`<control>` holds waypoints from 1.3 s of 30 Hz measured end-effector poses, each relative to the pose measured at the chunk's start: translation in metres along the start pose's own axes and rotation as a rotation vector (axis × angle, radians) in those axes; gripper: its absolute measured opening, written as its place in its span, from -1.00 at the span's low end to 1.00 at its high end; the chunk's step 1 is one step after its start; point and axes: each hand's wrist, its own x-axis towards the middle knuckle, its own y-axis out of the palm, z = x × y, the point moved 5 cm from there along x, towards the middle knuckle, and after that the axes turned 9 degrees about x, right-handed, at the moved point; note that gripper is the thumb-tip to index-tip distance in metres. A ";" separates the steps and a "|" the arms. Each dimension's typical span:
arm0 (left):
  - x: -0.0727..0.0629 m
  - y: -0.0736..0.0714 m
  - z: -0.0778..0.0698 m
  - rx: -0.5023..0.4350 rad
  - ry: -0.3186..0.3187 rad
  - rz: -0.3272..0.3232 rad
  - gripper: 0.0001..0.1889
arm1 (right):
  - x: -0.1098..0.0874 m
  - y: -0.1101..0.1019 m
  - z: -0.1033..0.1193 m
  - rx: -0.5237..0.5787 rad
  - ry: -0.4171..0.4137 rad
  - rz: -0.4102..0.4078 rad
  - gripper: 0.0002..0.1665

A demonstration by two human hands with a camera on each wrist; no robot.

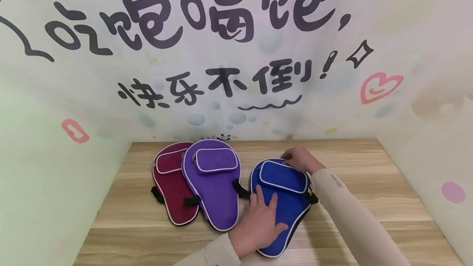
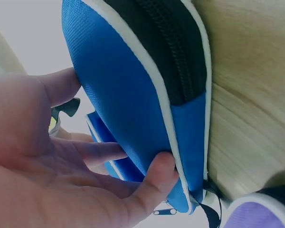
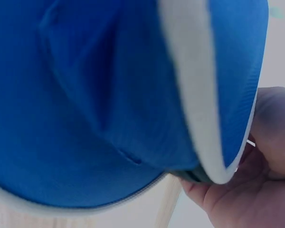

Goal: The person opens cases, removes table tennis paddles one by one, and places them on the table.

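Observation:
A blue table tennis bat case [image 1: 286, 212] with white piping lies on the table, its small zipped pocket [image 1: 283, 177] facing up. My left hand [image 1: 260, 221] rests on the case's front with spread fingers, just below the pocket. In the left wrist view, its fingertips touch the blue fabric [image 2: 118, 95] beside the black side zipper [image 2: 168, 42]. At the pocket's upper right edge, my right hand [image 1: 301, 159] pinches with curled fingers. The right wrist view shows that hand [image 3: 261, 175] partly behind the pocket's white-trimmed edge, which hides its fingertips.
To the left, a purple case [image 1: 218, 192] overlaps a dark red case [image 1: 181, 196]; both have front pockets and black straps. Printed walls [image 1: 258, 122] bound the wood-grain table [image 1: 369, 184] at the back and both sides.

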 end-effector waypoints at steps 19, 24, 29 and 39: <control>0.006 0.003 -0.005 -0.031 0.031 -0.028 -0.09 | 0.025 -0.002 0.011 -0.074 0.050 0.070 -0.72; 0.009 0.002 -0.005 -0.023 0.036 -0.049 -0.10 | 0.028 -0.003 0.013 -0.075 0.069 0.080 -0.71; 0.011 0.001 -0.004 -0.030 0.037 -0.053 -0.10 | 0.032 -0.005 0.014 -0.091 0.067 0.086 -0.70; 0.021 0.000 0.001 -0.005 0.022 -0.042 -0.09 | 0.042 -0.007 0.014 -0.123 0.052 0.083 -0.69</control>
